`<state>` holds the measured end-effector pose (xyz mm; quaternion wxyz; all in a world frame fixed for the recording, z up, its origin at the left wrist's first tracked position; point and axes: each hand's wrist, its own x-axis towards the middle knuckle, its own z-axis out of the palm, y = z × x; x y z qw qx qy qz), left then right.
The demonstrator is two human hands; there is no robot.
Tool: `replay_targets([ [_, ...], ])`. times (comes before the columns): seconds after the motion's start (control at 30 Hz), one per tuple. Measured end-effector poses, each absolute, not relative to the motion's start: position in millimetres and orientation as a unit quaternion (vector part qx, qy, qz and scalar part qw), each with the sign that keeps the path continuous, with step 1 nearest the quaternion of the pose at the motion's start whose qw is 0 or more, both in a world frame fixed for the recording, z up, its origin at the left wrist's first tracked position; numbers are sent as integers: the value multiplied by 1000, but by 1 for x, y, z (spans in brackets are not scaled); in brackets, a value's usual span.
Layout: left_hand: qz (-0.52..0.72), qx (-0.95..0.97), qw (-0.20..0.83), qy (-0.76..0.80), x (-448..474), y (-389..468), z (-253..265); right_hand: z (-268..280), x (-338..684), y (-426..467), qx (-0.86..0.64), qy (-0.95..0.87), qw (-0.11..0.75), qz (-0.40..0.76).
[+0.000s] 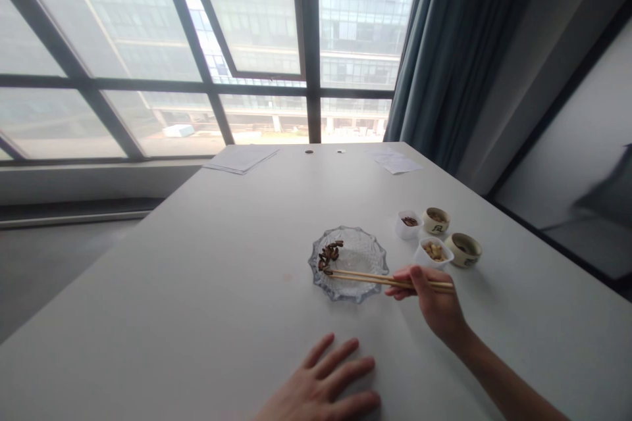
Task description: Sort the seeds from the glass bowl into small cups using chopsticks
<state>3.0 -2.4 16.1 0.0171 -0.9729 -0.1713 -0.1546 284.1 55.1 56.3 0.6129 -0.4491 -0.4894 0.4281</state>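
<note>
My right hand (434, 302) grips a pair of wooden chopsticks (365, 277) that reach left over a clear glass plate (349, 291) with a scalloped rim. Their tips meet the lower end of a group of small dark brown pieces (328, 254), seeds or nuts by their look, along the plate's left side. Whether the tips pinch a piece, I cannot tell. My left hand (323, 385) lies on the table in front of the plate, fingers spread, holding nothing.
Right of the plate stand a clear cup of dark pieces (409, 230), a clear cup of pale tan pieces (434, 262), and two beige ceramic cups (436, 227). Papers (241, 159) and a white sheet (396, 161) lie at the white table's far edge, by the windows.
</note>
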Motion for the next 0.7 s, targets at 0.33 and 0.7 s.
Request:
replay_targets([
  [0.33,-156,-973,15,-172,3,-2,15,43,291,64,-417,-535,597,428],
  [0.7,-120,-977,8,-175,2,-2,17,57,301,64,-458,-501,661,319],
])
